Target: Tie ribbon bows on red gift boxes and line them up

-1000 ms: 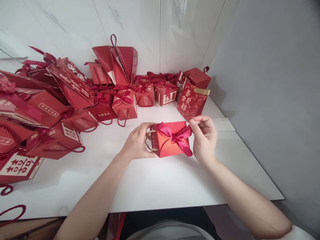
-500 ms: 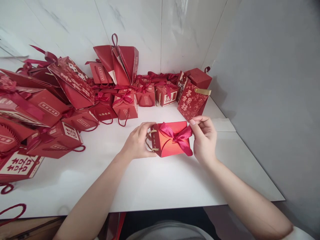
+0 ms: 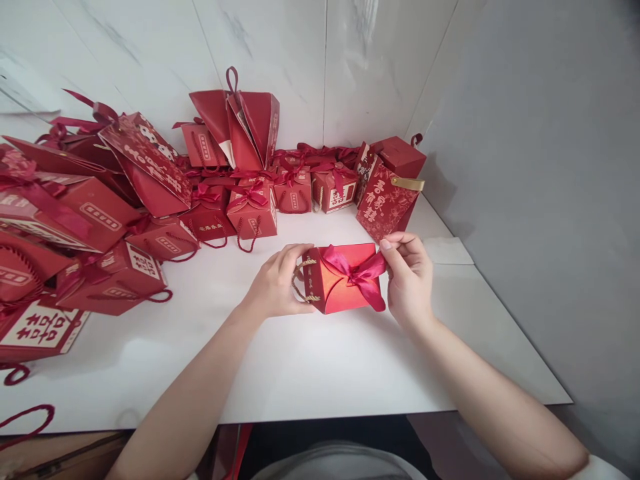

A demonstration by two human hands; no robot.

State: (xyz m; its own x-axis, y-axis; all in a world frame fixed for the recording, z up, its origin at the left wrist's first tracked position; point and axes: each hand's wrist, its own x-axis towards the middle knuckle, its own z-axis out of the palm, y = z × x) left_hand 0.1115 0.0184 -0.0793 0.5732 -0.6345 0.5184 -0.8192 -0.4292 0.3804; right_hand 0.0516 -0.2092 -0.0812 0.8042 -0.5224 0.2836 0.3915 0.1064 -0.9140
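A small red gift box (image 3: 336, 292) is held over the white table, its folded top facing me. My left hand (image 3: 283, 280) grips the box's left end, with thumb and fingers on opposite edges. A gold rope handle (image 3: 299, 280) loops out on that side, close to the palm. Across the top lies a crimson ribbon (image 3: 357, 275) tied in a bow. The thumb and index finger of my right hand (image 3: 409, 277) pinch the bow's upper right part, while one tail hangs down beside the box. Whether the box's underside touches the table is hidden.
Many red gift boxes (image 3: 107, 283) are piled at the left. A row of ribboned boxes (image 3: 253, 210) stands along the tiled wall, ending in a box with a gold strap (image 3: 387, 203). A grey wall (image 3: 550, 200) borders the table's right edge.
The box has tilted very slightly, showing a bit more of its lettered left side. Both hands keep their hold, and the view has shifted a little.
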